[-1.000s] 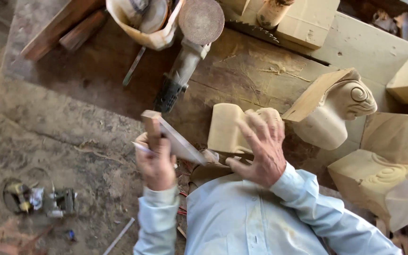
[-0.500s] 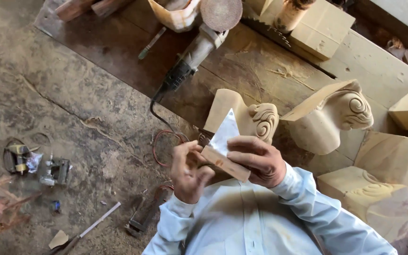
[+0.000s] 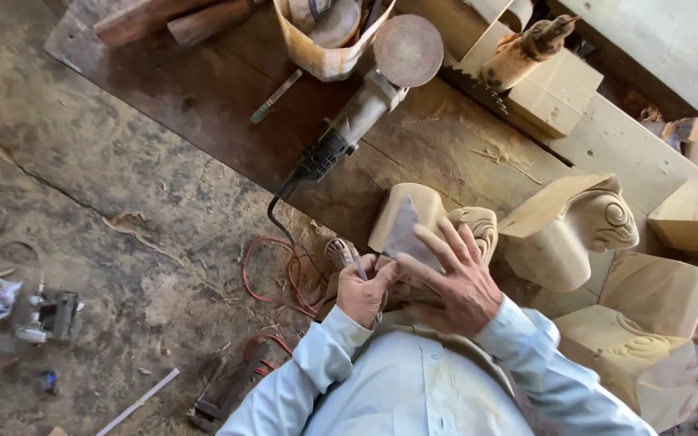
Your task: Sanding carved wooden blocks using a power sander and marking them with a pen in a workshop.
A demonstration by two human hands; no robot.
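Template (image 3: 407, 230) now under right hand (image 3: 456, 282)

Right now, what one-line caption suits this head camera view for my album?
Right hand presses a thin triangular template on a pale scroll-carved wooden block while the left hand marks with a pencil.

Pale matt carved wood block (image 3: 401, 211), rough dusty workbench (image 3: 438, 145)
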